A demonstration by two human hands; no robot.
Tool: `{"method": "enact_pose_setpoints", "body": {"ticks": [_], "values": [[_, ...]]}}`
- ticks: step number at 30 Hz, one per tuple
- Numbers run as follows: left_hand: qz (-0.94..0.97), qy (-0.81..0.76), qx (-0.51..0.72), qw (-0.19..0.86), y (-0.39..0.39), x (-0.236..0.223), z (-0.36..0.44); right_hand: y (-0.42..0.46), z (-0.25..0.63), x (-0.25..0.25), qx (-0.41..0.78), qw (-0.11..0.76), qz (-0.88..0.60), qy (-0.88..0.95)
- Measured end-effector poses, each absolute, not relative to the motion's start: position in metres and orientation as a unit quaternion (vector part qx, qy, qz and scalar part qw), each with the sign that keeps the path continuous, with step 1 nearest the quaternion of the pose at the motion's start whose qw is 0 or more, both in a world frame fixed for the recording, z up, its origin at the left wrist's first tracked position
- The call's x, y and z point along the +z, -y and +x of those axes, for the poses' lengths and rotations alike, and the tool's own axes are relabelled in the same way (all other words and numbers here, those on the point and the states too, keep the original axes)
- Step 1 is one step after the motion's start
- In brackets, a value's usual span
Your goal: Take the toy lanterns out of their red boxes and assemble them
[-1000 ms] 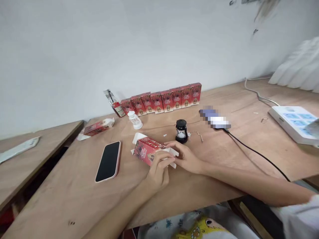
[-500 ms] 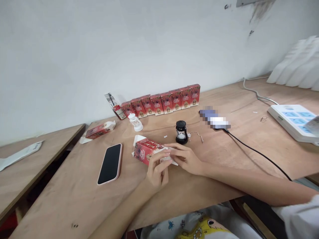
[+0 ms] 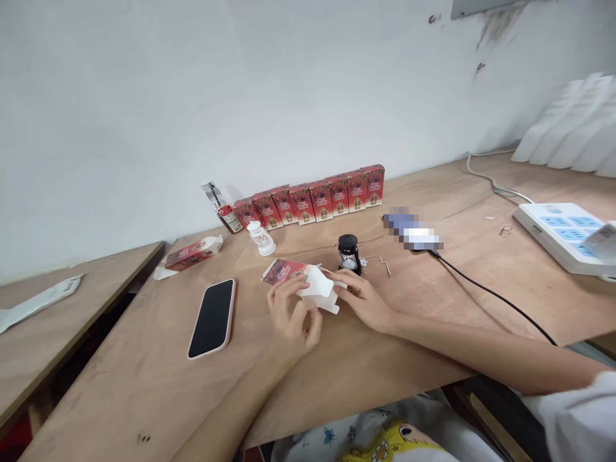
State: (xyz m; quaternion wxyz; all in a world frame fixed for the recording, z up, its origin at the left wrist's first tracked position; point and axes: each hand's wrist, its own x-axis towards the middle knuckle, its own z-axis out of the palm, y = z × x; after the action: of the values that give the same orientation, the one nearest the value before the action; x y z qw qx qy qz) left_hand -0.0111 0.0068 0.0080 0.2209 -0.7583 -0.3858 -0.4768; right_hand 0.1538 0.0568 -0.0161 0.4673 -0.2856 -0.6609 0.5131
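Note:
Between my hands is a red printed carton [image 3: 286, 270], its white end flaps standing open toward me. My left hand [image 3: 294, 317] grips its near left side with bent fingers. On the flaps' right side, my right hand [image 3: 363, 299] pinches the edge, fingertips partly hidden. A small black lantern [image 3: 348, 251] stands just beyond my right hand, and a thin bent wire handle [image 3: 380, 264] lies beside it. Behind the carton, a small white lantern [image 3: 261, 239] stands tilted in view. Another red carton [image 3: 190, 253] lies on its side with its flaps open.
A row of several red cartons [image 3: 319, 200] stands near the wall, with a clear packet [image 3: 222, 208] at its left end. A phone [image 3: 212, 319] lies left of my hands. Farther right are a blurred-out device [image 3: 414, 231] on a black cable and a power strip [image 3: 563, 234].
The carton has turned so its open flapped end faces me, and the flaps now stand apart. My left fingers have shifted left along its side; the right hand stays at the flaps.

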Motion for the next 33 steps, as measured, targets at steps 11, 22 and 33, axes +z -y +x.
{"method": "enact_pose_setpoints", "body": {"ticks": [11, 22, 33], "values": [[-0.774, 0.423, -0.391, 0.264, -0.01, 0.012, -0.012, -0.066, 0.157, -0.027, 0.651, 0.451, -0.215, 0.571], [-0.813, 0.385, -0.392, 0.19, -0.008, 0.006, -0.014, -0.061, 0.155, -0.021, 0.579, 0.475, -0.219, 0.625], [-0.846, 0.308, -0.348, 0.262, 0.006, 0.009, -0.001, -0.056, 0.154, -0.015, 0.411, 0.567, -0.29, 0.652]]}}
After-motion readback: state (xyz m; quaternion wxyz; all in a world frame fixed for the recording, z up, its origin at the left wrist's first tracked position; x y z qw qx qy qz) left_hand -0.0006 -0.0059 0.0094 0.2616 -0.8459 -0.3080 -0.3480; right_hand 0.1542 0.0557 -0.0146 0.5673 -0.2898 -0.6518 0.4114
